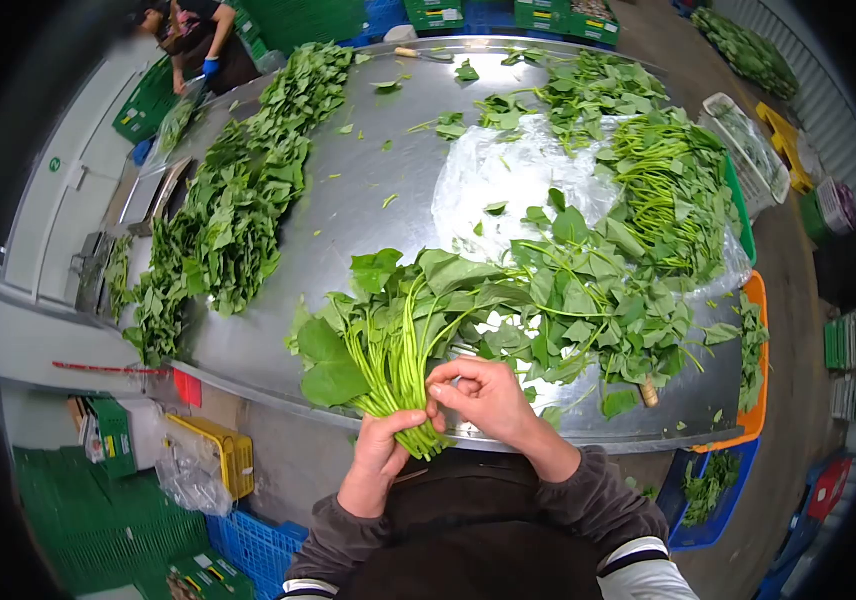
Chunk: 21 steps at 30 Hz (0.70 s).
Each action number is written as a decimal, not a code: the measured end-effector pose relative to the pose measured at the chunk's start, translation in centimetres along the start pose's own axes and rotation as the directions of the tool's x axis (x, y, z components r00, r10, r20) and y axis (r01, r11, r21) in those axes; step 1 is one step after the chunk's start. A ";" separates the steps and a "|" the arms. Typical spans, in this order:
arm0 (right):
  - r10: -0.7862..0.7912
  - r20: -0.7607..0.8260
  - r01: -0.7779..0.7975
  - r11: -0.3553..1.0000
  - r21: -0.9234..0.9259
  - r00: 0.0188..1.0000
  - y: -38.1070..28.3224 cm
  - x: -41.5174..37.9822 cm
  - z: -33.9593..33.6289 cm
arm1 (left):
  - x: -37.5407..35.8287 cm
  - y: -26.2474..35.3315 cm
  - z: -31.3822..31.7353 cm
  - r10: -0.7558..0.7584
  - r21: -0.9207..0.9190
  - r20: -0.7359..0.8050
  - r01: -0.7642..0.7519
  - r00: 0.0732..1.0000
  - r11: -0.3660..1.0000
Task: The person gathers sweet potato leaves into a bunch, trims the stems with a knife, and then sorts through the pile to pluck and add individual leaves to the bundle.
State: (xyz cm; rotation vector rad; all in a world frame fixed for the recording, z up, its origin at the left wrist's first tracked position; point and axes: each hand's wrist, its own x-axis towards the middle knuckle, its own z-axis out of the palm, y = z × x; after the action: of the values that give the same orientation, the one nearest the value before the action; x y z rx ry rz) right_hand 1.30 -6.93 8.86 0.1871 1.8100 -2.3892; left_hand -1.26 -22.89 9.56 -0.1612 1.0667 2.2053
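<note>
My left hand [382, 450] is wrapped round the lower stems of a bunch of leafy greens [396, 345], held upright over the table's front edge. The stems are long and pale green, and broad leaves fan out at the top. At the right side of the bunch is my right hand [483, 398], its thumb and forefinger pinched close to the stems. Whether a stem or something small is between those fingertips I cannot make out. Loose leafy stems [588, 310] lie just beyond my right hand, and a wooden handle [648, 391] pokes out nearby.
A metal table [358, 190] spreads ahead, with a long row of greens [238, 200] on its left. Clear plastic sheeting [508, 180] lies under a stem pile [663, 180]. A knife [423, 54] rests at the far edge. Crates [713, 500] stand around; another person [203, 45] is at far left.
</note>
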 end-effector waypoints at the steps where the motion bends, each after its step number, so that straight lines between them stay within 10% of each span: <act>1: 0.009 0.026 -0.009 1.000 -0.002 1.000 -0.3 0.2 -0.3 | -0.3 0.2 0.0 0.016 -0.009 -0.021 -0.016 1.000 1.000; 3: -0.563 -0.015 0.475 0.712 -0.517 0.826 -1.9 0.6 -0.7 | -0.7 0.9 -0.3 -0.057 0.029 -0.070 0.059 0.996 0.998; 6: -0.588 0.317 0.626 0.449 -0.637 0.744 -5.1 1.4 -0.5 | -0.7 2.3 -1.9 -0.128 0.153 -0.067 0.137 0.990 0.979; 8: -0.387 0.702 0.801 0.259 -0.540 0.598 -5.9 2.6 0.8 | -0.7 3.9 -1.5 -0.218 0.273 -0.082 0.233 0.972 0.933; 12: 0.031 0.847 0.847 -0.039 -0.530 0.531 -6.5 5.1 4.7 | 0.5 5.5 -4.4 -0.483 0.584 -0.012 0.398 0.876 0.708; 15: 0.241 0.808 0.826 0.039 -0.562 0.538 -6.5 7.4 7.1 | 1.0 8.5 -6.8 -0.744 0.644 0.061 0.543 0.665 0.538; 21: 0.201 0.789 0.770 0.179 -0.612 0.581 -2.8 11.6 13.2 | 0.9 14.7 -14.4 -0.719 0.479 0.283 0.556 0.634 0.679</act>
State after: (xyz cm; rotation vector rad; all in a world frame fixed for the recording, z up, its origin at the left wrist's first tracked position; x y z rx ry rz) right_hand -10.85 -19.26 12.98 -1.2957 2.4587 -0.5640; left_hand -13.52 -39.44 9.27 0.1176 0.9148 1.2679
